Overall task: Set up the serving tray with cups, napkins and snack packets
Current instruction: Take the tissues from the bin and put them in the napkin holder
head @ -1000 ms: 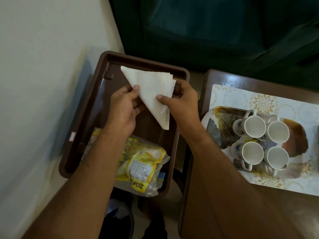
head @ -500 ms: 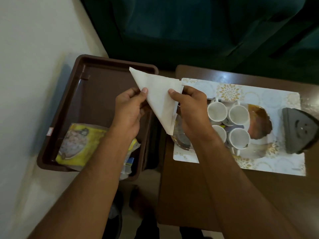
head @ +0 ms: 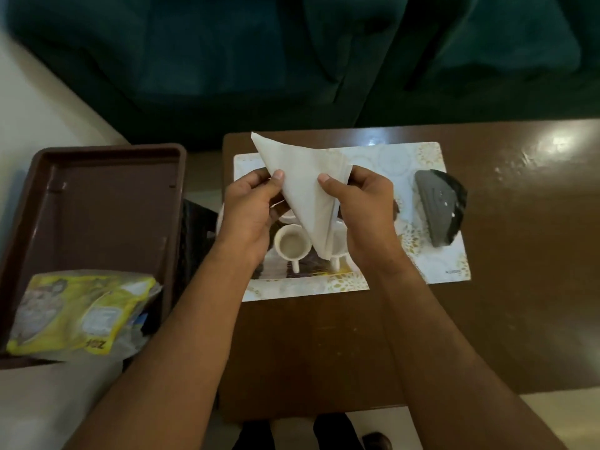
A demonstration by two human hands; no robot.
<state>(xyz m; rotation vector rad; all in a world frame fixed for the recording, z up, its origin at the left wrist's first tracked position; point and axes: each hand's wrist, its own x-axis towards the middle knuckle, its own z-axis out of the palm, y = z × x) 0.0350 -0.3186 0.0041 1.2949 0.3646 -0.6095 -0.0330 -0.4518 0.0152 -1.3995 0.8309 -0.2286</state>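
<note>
White paper napkin (head: 305, 193), folded to a triangle, is now up over the cups on the table (head: 487, 303). 1 s ago it hung over the brown tray (head: 97, 203) at left, so both hands have carried it rightward, w/ the view swinging along too. Fold looks the same as before, no visible reshaping.

Left hand (head: 250, 209) pinches the napkin's left edge, thumb on top, fingers behind. Right hand (head: 363, 206) pinches the right edge the same way. Napkin is fully off any surface, point hanging down just above a cup (head: 292, 246); other cups are mostly hidden behind hands and napkin, can't count them here.

Cups sit on a patterned plate-like dish (head: 324, 271), on a placemat (head: 422, 157), near the table's left end. Yellow snack packet (head: 78, 313) lies in the near end of the tray, far end bare. Dark grey wedge-shaped thing (head: 438, 212) sits at the mat's right side, can't tell what it is.

Meaning for task: napkin has left the brown tray area and is heading to the cup side, so prob. the dish w/ cups is the serving spot, or the napkin gets parked by the cups. Judgement only. Napkin not yet placed, packet not yet w/ cups, so task approx mid-way. Next step likely needs lowering the napkin beside the cups w/o knocking them; thin paper, may unfold if let go carelessly.
</note>
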